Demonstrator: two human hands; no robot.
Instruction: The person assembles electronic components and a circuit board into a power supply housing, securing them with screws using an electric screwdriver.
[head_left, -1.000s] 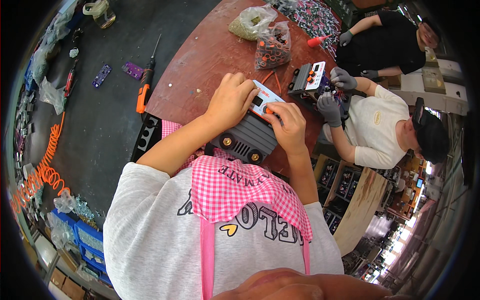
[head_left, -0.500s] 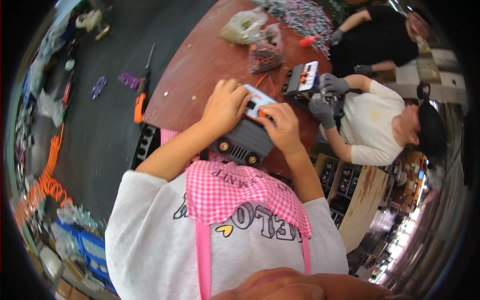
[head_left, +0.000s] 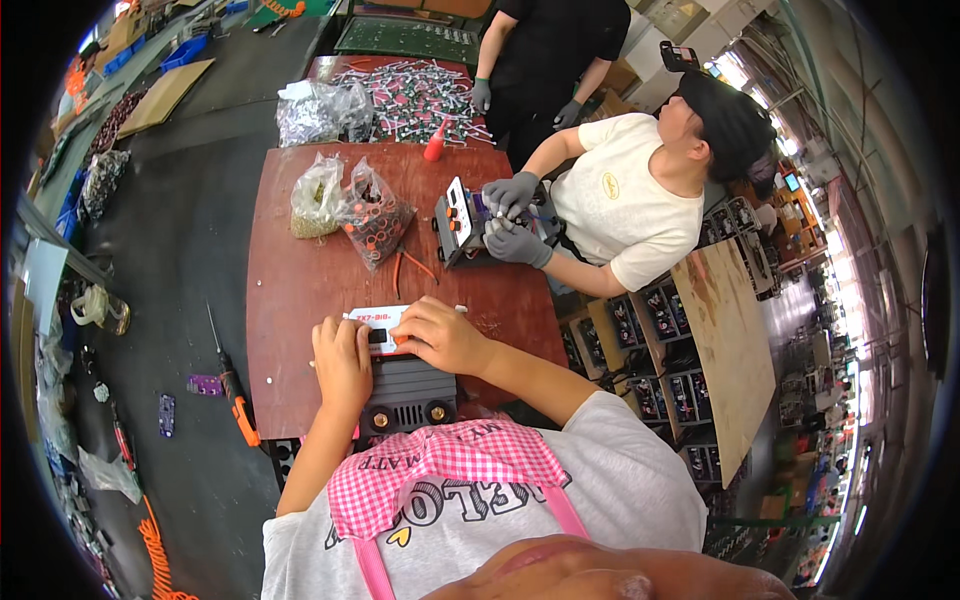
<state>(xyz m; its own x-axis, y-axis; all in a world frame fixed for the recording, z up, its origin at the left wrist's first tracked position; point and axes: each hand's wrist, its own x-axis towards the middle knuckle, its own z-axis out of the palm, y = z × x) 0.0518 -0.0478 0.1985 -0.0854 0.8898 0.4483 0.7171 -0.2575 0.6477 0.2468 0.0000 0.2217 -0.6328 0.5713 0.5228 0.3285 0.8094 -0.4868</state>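
Note:
A boxy grey welding machine (head_left: 412, 385) with two brass sockets and a white front panel (head_left: 379, 316) lies at the table's near edge, against my apron. My left hand (head_left: 343, 362) is closed over the left side of the machine, its fingertips bent at the panel's edge by a dark display window. My right hand (head_left: 442, 336) pinches an orange knob (head_left: 401, 340) on the panel. The fingers hide most of the knob.
Across the red-brown table (head_left: 285, 290) lie a bag of orange-and-dark knobs (head_left: 376, 222), a bag of small parts (head_left: 317, 200), orange-handled pliers (head_left: 400, 270) and a red bottle (head_left: 435, 143). A gloved co-worker (head_left: 640, 200) handles a similar machine (head_left: 462, 225). An orange-handled screwdriver (head_left: 240, 405) lies left.
The whole view has turned, so the table now appears upright and the machine sits lower and further left. My hands stay at the panel and the knob.

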